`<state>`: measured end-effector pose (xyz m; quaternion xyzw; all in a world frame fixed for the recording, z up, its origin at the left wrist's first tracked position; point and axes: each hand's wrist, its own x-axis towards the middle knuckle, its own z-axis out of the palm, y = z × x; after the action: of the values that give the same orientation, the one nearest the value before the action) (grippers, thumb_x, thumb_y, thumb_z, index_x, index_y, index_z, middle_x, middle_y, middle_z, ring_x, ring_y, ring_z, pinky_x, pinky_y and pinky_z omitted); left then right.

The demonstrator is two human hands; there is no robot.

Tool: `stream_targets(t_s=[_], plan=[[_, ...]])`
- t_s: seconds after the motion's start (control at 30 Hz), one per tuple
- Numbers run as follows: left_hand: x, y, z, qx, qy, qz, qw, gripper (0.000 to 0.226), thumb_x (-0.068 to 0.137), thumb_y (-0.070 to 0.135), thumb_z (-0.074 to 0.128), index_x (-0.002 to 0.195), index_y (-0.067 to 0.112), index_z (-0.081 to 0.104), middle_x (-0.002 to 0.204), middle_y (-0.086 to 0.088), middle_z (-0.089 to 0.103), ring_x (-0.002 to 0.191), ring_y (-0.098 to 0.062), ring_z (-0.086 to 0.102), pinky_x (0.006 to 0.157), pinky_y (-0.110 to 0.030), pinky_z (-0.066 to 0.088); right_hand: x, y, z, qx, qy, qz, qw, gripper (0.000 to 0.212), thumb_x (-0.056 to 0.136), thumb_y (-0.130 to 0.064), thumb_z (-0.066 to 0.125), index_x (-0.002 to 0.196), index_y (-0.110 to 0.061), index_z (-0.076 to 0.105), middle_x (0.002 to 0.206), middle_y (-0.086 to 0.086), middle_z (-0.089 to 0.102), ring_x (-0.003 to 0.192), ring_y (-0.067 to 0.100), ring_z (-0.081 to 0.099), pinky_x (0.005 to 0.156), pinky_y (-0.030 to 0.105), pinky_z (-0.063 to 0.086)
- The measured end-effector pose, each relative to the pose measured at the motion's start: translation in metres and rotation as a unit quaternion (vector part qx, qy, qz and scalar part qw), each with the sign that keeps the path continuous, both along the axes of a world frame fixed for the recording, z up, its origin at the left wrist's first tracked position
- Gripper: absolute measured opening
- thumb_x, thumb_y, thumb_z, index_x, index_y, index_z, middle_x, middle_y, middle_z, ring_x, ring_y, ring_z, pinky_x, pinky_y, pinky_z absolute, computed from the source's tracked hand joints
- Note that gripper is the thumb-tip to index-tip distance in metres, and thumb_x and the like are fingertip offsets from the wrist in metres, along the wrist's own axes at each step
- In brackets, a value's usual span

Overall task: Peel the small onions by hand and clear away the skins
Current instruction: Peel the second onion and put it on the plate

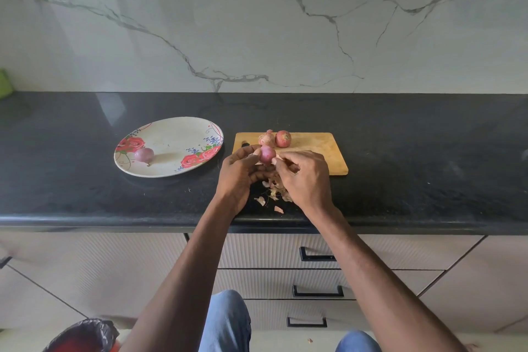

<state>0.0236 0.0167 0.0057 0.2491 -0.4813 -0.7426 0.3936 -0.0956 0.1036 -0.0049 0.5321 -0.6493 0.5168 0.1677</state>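
A small onion (267, 154) is held just above the near edge of the cutting board (328, 148), a little right of the centre of the frame; it is gripped from the left by the curled fingers of the left hand (241, 171), and its purple, mostly bare flesh is turned up toward the camera. The right hand (304, 174) is brought in from the right; its fingertips (275, 161) are pressed together at the right side of the onion, and what seems a thin strip of skin is pinched there, though this cannot be told surely. The onion's long axis cannot be judged from this view; the remaining skin probably must be pulled rightward and down, away from the left hand. A heap of skins (275, 190) is seen on the black tabletop (414, 151) just below the hands; two unpeeled onions (275, 138) are lying at the far edge of the board; one peeled onion (144, 155) is placed on the flowered plate (171, 128) at the left.
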Motion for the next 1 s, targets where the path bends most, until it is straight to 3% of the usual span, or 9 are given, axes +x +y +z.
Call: stream_targets(t_s=[0.2, 0.6, 0.8, 1.0], plan=[[-0.0003, 0.0038, 0.0029, -0.009, 0.013, -0.018, 1.000, 0.014, 0.100, 0.004, 0.054, 0.105, 0.002, 0.067, 0.087, -0.013, 0.074, 0.071, -0.022, 0.072, 0.067, -0.029, 0.061, -0.0027, -0.0013, -0.0017, 0.009, -0.020, 0.064, 0.998, 0.029, 0.082, 0.001, 0.078, 0.111, -0.005, 0.076, 0.109, 0.006, 0.072, 0.098, 0.014, 0.067, 0.084, 0.025, 0.057], [0.0021, 0.0039, 0.0009, -0.039, -0.016, -0.010, 0.999, 0.017, 0.098, 0.012, 0.061, 0.092, 0.000, 0.072, 0.081, -0.019, 0.069, 0.061, -0.024, 0.065, 0.058, -0.028, 0.058, -0.0039, -0.0008, 0.0009, 0.008, -0.015, 0.084, 0.996, 0.028, 0.082, 0.005, 0.075, 0.109, -0.004, 0.076, 0.105, 0.005, 0.068, 0.097, 0.012, 0.063, 0.087, 0.012, 0.049], [0.0028, 0.0022, -0.0001, -0.039, -0.045, 0.003, 0.998, 0.018, 0.097, 0.014, 0.064, 0.092, -0.002, 0.071, 0.074, -0.014, 0.067, 0.056, -0.020, 0.062, 0.051, -0.026, 0.051, -0.0023, -0.0020, 0.0002, 0.015, -0.008, 0.091, 0.996, 0.031, 0.081, 0.005, 0.077, 0.111, 0.000, 0.075, 0.109, 0.007, 0.071, 0.101, 0.014, 0.066, 0.092, 0.017, 0.053], [0.0034, 0.0008, -0.0009, -0.050, -0.058, 0.007, 0.997, 0.023, 0.099, 0.012, 0.061, 0.080, 0.002, 0.070, 0.066, -0.016, 0.063, 0.050, -0.021, 0.056, 0.046, -0.026, 0.046, -0.0020, 0.0001, -0.0004, 0.005, 0.010, 0.094, 0.995, 0.021, 0.080, 0.008, 0.076, 0.099, 0.000, 0.076, 0.098, 0.005, 0.070, 0.091, 0.007, 0.062, 0.085, 0.008, 0.049]])
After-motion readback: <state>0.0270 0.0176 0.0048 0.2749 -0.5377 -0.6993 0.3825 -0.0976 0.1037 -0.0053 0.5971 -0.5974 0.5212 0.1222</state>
